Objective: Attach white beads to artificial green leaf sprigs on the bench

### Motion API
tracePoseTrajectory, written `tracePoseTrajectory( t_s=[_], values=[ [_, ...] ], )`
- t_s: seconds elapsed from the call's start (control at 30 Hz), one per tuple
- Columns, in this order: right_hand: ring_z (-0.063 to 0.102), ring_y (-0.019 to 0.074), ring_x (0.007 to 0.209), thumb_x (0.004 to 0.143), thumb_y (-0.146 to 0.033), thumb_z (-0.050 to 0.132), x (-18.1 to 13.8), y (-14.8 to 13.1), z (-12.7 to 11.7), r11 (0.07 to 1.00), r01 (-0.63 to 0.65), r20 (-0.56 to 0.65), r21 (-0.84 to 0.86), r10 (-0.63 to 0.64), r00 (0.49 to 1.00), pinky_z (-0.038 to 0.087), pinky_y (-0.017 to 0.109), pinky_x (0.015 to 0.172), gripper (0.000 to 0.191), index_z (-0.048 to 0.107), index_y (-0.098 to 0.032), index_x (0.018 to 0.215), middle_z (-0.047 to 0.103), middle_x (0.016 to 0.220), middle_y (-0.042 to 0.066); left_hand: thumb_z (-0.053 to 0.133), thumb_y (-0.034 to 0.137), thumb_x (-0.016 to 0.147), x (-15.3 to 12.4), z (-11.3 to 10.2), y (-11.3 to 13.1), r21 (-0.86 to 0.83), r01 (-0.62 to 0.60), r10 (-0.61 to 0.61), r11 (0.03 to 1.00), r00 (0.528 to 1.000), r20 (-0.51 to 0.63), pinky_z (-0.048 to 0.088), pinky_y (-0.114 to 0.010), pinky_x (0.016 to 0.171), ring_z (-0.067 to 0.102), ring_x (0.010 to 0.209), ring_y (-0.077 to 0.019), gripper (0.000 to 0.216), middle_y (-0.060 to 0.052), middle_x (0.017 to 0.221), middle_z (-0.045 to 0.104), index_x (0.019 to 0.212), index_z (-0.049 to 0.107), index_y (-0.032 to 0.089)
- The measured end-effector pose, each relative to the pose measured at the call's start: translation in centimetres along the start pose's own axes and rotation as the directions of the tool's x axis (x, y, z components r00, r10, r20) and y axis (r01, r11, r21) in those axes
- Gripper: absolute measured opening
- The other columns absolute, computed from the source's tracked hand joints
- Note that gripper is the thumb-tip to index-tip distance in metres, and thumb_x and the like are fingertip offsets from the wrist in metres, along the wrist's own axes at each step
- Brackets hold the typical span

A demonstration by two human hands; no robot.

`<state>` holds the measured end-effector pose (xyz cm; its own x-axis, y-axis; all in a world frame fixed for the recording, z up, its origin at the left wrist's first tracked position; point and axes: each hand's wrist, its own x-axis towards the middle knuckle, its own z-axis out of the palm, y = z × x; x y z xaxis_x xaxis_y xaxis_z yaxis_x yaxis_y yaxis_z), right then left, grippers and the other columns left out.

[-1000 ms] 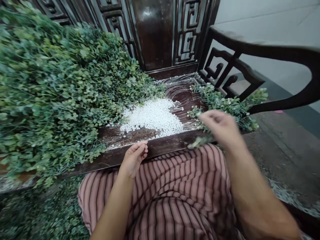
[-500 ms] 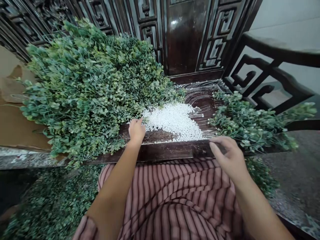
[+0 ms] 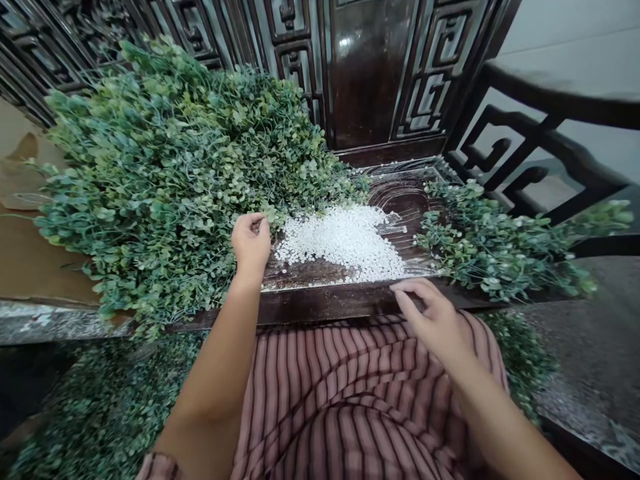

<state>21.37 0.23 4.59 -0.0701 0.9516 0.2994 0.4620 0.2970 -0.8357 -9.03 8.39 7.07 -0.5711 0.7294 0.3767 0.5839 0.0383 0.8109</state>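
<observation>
My left hand (image 3: pixel 251 245) is closed in a pinch at the right edge of a big heap of artificial green foliage (image 3: pixel 200 153). Leaves lie right behind its fingertips; what it pinches, if anything, I cannot make out. Just to its right, small white beads (image 3: pixel 345 240) are spread in a loose pile on the dark wooden seat (image 3: pixel 313 272). Over the seat's front edge is my right hand (image 3: pixel 427 312), thumb and forefinger tips brought together. Anything between those tips is too small to tell. A smaller bunch of green sprigs (image 3: pixel 480 240) lies to its right.
Behind the seat rises a carved dark wooden backrest (image 3: pixel 370 80), and a carved armrest (image 3: pixel 545 153) borders the right side. Brown cardboard (image 3: pixel 45 260) is at the left. More foliage (image 3: pixel 110 400) lies below the seat at the lower left.
My left hand has moved left and slightly up, from the bead pile's edge to the foliage, its fingers now curled. My right hand has shifted left along the front edge, thumb and forefinger closing together.
</observation>
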Motion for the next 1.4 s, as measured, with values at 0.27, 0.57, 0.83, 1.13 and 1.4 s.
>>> tracePoseTrajectory(
  t_s=[0.27, 0.57, 0.83, 1.13, 1.4],
  values=[
    [0.056, 0.0196, 0.094, 0.071, -0.047, 0.060, 1.9, -2.6, 5.5, 0.826, -0.335, 0.218, 0.454, 0.262, 0.940, 0.045, 0.033, 0.084, 0.040, 0.057, -0.019, 0.100, 0.061, 0.100, 0.008, 0.070, 0.030, 0.063, -11.3, 0.3, 5.7, -0.620, 0.553, -0.248, 0.556, 0.823, 0.511, 0.043, -0.021, 0.063, 0.052, 0.060, -0.0082, 0.018, 0.001, 0.070, 0.061, 0.070, 0.059, 0.017],
    [0.050, 0.0101, 0.060, 0.056, -0.041, 0.075, 1.3, -1.5, 5.5, 0.530, -0.555, 0.348, 0.642, 0.444, 0.826, 0.041, 0.024, 0.063, 0.031, 0.060, -0.017, 0.070, 0.058, 0.064, -0.003, 0.080, 0.028, 0.048, -15.1, 1.2, 3.9, -0.526, 0.793, -0.401, 0.308, 0.609, 0.684, 0.044, -0.019, 0.061, 0.054, 0.058, -0.0062, 0.028, 0.004, 0.063, 0.060, 0.062, 0.060, 0.016],
    [0.053, 0.0109, 0.062, 0.053, -0.036, 0.077, 1.1, -1.5, 5.6, 0.422, -0.572, 0.357, 0.703, 0.486, 0.798, 0.042, 0.025, 0.066, 0.026, 0.064, -0.017, 0.065, 0.062, 0.063, -0.002, 0.080, 0.024, 0.046, -15.3, 1.6, 3.8, -0.507, 0.819, -0.462, 0.269, 0.571, 0.678, 0.043, -0.021, 0.058, 0.056, 0.056, -0.0079, 0.029, 0.004, 0.059, 0.059, 0.061, 0.057, 0.016],
    [0.058, 0.0154, 0.070, 0.055, -0.044, 0.076, 1.6, -0.6, 4.5, 0.417, -0.476, 0.262, 0.775, 0.473, 0.841, 0.047, 0.029, 0.068, 0.032, 0.058, -0.020, 0.067, 0.061, 0.067, -0.001, 0.075, 0.031, 0.052, -14.9, 0.7, 1.4, -0.366, 0.808, -0.483, 0.461, 0.575, 0.661, 0.042, -0.019, 0.057, 0.058, 0.061, -0.0086, 0.028, 0.002, 0.067, 0.062, 0.067, 0.057, 0.016],
    [0.051, 0.0125, 0.058, 0.065, -0.053, 0.065, 0.9, 0.6, 5.1, 0.629, -0.479, 0.330, 0.612, 0.347, 0.878, 0.042, 0.026, 0.057, 0.036, 0.053, -0.019, 0.066, 0.055, 0.062, -0.001, 0.054, 0.016, 0.072, -10.2, 3.7, -2.0, 0.162, 0.150, -0.207, 0.975, 0.879, 0.429, 0.044, -0.031, 0.080, 0.057, 0.074, -0.0149, 0.024, -0.008, 0.093, 0.061, 0.094, 0.063, 0.016]
  ],
)
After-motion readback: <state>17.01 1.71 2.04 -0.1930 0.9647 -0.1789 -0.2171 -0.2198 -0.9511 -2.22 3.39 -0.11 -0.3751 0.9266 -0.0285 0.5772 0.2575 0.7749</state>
